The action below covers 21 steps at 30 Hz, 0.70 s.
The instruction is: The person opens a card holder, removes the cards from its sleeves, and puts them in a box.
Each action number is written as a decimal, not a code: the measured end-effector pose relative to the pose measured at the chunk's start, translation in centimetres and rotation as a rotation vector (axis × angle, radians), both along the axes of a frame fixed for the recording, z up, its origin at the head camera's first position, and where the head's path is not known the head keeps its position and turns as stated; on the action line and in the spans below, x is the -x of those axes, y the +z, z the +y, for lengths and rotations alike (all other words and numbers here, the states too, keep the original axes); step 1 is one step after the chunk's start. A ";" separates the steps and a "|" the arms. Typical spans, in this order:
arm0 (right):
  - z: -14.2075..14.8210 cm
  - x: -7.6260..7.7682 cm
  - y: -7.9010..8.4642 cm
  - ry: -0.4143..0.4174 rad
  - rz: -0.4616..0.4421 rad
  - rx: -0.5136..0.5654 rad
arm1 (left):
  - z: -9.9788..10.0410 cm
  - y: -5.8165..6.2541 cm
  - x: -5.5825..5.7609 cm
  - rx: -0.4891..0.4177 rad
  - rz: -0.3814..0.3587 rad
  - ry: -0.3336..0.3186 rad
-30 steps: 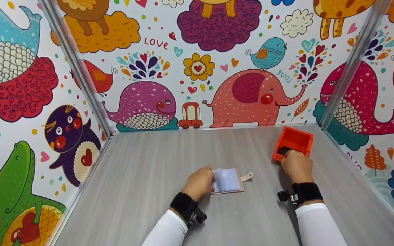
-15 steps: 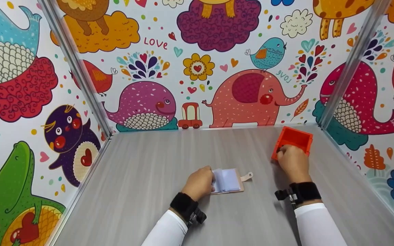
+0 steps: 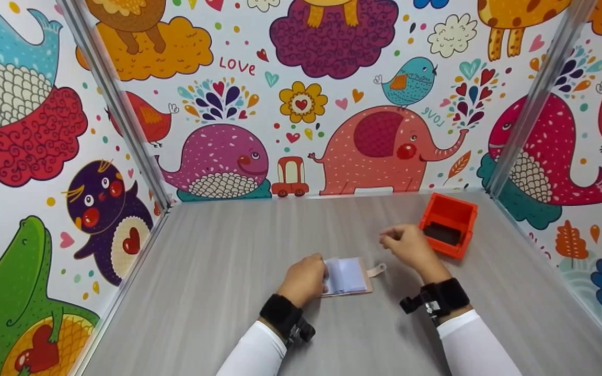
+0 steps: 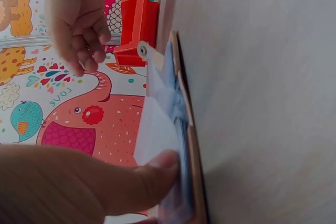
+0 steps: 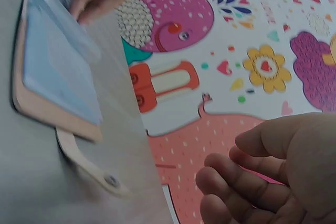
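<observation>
Gently, the left hand (image 3: 303, 279) pinches a small card holder (image 3: 352, 275), its thumb (image 4: 152, 177) pressed on the clear pages. The right hand (image 3: 413, 248) holds nothing: its fingers curl loosely above the table, thumb near the fingertips.

The card holder lies open on the grey tabletop (image 3: 228, 271), between the two hands and nearer the left one, which covers its left end in the head view. Its visible length runs left to right, and a pale strap (image 3: 378, 270) with a metal snap points right, toward the right hand.

Beyond the right hand, at the far right of the table, sits an orange-red bin (image 3: 448, 213) with a dark item (image 3: 443, 234) lying inside. The right hand stands between the card holder and this bin. Each wrist wears a black band, the left band (image 3: 281, 312) and the right band (image 3: 446, 296), above white sleeves. Cartoon animals cover the back wall (image 3: 301, 57) and the side walls.

The left wrist view shows the holder edge-on, its tan cover (image 5: 52, 116) under a thin stack of pages. The right wrist view shows a clear page (image 5: 68, 19) raised at a slant from that stack, and the cover's rounded corner.
</observation>
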State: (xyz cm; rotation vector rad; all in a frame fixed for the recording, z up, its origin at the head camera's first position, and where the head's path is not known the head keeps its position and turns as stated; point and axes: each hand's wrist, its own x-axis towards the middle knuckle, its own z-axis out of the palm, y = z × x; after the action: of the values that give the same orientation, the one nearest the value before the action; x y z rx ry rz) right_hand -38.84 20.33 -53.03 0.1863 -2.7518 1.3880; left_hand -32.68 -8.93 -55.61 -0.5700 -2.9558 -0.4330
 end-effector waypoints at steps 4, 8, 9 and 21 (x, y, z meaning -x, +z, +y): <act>-2.0 -0.5 -0.4 0.062 -0.007 -0.027 | -0.1 0.1 0.0 0.000 0.003 -0.003; -3.4 -0.9 -1.0 0.114 0.019 -0.061 | -0.1 0.1 0.0 -0.002 0.002 0.001; -3.6 -1.0 -1.1 0.125 0.018 -0.060 | -0.1 0.1 0.0 -0.003 0.002 0.003; -5.8 -2.2 -2.6 0.242 0.000 -0.166 | 0.0 0.0 0.2 -0.001 0.003 0.008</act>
State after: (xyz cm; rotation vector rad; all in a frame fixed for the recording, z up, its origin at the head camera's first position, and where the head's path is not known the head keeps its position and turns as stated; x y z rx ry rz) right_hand -36.61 14.52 -55.61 0.5441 -2.9230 1.2009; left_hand -32.84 -8.96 -55.58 -0.5572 -2.9542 -0.4333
